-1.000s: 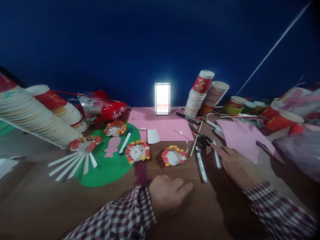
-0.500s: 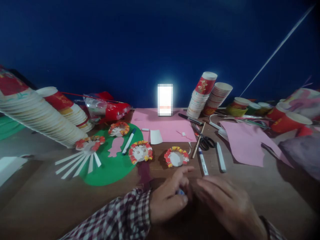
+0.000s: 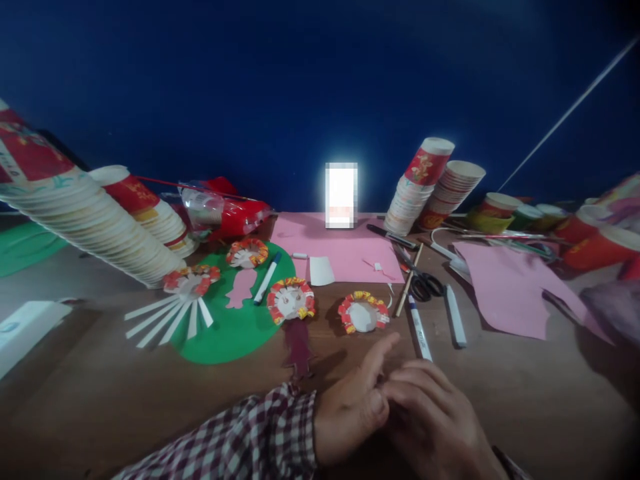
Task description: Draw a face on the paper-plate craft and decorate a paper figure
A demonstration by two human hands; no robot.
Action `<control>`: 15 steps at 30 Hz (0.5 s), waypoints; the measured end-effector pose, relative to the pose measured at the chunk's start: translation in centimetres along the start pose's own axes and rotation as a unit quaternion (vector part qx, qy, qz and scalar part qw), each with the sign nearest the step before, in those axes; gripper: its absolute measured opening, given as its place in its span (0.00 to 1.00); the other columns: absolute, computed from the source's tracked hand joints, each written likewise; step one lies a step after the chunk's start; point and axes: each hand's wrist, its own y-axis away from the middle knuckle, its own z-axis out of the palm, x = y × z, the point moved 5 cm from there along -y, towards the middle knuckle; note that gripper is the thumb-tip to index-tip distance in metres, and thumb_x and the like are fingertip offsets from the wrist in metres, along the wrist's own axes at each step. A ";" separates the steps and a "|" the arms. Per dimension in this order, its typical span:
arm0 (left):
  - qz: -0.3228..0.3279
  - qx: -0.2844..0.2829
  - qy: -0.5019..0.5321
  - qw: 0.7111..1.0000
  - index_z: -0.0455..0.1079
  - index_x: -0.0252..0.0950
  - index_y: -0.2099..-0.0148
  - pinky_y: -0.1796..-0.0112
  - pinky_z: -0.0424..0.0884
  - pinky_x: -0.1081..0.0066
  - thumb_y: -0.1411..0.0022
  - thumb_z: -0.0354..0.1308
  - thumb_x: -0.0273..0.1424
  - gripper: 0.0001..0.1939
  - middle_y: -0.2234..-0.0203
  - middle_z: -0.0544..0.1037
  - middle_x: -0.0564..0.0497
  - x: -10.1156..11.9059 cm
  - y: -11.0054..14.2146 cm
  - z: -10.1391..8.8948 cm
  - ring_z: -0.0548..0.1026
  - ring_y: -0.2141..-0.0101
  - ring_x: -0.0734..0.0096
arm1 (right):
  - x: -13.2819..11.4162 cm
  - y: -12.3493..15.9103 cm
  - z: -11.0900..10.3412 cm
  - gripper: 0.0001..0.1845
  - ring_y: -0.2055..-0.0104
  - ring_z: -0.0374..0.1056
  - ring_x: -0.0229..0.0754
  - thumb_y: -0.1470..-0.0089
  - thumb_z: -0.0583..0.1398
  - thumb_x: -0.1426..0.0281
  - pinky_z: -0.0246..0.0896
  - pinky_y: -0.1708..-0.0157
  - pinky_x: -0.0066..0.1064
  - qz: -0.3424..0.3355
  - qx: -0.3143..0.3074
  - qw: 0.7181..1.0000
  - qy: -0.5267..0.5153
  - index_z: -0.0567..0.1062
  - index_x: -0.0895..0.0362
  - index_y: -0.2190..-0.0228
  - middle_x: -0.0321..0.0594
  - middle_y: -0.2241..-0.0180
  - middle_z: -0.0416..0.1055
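So both hands are bunched together at the near middle of the counter [image 3: 540, 407]. The left hand [image 3: 350, 413] has its index finger stretched toward the far side, thumb lying lower, so it's partly spread. The right hand [image 3: 445, 420] has its fingers [image 3: 423, 387] curled in against the left one, and they overlap enough that I can't tell if anything is pinched in there (the shadow underneath doesn't help).

Nearest stuff: a white marker [image 3: 420, 330] with a dark blue far end, its near end just beyond the right hand's knuckles, can't say if they touch. A red-and-yellow ring [image 3: 364, 317] with a pale middle sits just past the left index fingertip, a little left of it, with a gap between. A maroon cutout [image 3: 299, 347] lies left of the left hand, near the checked sleeve [image 3: 260, 427].

For edges and room: the second white pen [image 3: 455, 317] and black-handled scissors [image 3: 426, 287] crowd the far right of the hands, the green sheet [image 3: 225, 345] curves round on the left, and leaning cup stacks [image 3: 410, 205] stand at the far edge by the blue wall [image 3: 250, 93]. Brown counter surface stretches right of the right hand and left of the sleeve.
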 end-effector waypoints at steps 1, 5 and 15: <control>0.003 0.001 -0.004 1.000 0.39 0.31 0.34 0.43 0.53 0.55 0.39 0.37 0.56 0.42 0.39 0.53 0.37 0.0 0.0 0.0 0.58 0.42 0.56 | 0.0 0.0 0.1 0.11 0.64 0.67 0.42 0.51 0.59 0.79 0.67 0.65 0.35 -0.001 -0.004 1.000 -0.006 0.70 0.58 0.64 0.41 0.68 0.72; 0.008 0.005 -0.014 1.000 0.40 0.31 0.34 0.42 0.53 0.56 0.38 0.36 0.56 0.41 0.39 0.55 0.38 0.1 0.0 0.0 0.57 0.41 0.57 | -0.2 -0.2 0.3 0.07 0.66 0.66 0.42 0.50 0.59 0.78 0.66 0.67 0.35 0.006 0.001 1.000 -0.012 0.71 0.57 0.67 0.40 0.69 0.72; 0.009 0.021 -0.027 0.999 0.43 0.33 0.35 0.46 0.59 0.55 0.38 0.39 0.54 0.39 0.43 0.62 0.39 -1.0 -0.3 -0.1 0.63 0.45 0.56 | -0.2 -1.1 -0.5 0.12 0.65 0.67 0.42 0.53 0.54 0.80 0.67 0.67 0.32 0.056 0.023 0.997 -0.050 0.68 0.54 0.66 0.39 0.69 0.72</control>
